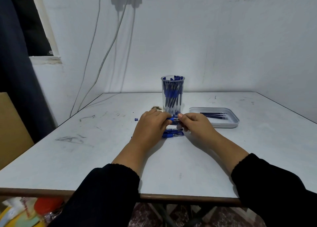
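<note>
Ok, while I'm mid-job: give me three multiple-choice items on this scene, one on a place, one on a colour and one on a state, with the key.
1. Where does the white tray lie relative to the clear cup, as the person sees it?
A. to its left
B. to its right
C. behind it

2. What colour are the caps of the pens in the clear cup?
A. red
B. blue
C. green

3. How do the left hand and the right hand stand to the blue pen?
A. both grip it, one at each end
B. neither touches it
C. both lie flat on top of it

Key:
1 B, the tray sits on the table on the right-hand side of the cup.
2 B, blue caps show at the rim.
3 A, fingers of both hands curl round the pen's ends.
</note>
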A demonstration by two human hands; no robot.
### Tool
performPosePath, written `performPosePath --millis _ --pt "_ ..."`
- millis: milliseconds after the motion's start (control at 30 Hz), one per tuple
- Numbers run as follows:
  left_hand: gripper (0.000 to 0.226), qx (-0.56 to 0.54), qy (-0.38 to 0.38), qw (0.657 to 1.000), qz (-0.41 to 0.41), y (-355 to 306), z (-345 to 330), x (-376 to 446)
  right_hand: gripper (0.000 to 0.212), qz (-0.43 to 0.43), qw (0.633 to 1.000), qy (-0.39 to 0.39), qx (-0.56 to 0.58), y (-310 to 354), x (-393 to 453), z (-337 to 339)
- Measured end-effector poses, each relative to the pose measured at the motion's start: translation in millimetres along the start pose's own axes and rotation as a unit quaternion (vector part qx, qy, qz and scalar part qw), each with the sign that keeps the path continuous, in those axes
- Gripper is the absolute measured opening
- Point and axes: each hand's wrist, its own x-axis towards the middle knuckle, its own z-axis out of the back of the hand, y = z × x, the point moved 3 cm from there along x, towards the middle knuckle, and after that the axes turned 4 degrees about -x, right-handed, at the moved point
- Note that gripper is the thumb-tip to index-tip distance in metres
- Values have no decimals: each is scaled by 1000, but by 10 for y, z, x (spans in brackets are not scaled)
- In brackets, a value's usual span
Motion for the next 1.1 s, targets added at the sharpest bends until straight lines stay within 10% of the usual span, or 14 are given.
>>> performPosePath --millis 800,1100 --pt "13 11 -25 1000 14 -14 46 1 19 44 999 -27 -4 56 25 119" --pt "10 25 -36 999 28 6 54 -5 11 53 965 -20 -255 -50 111 282"
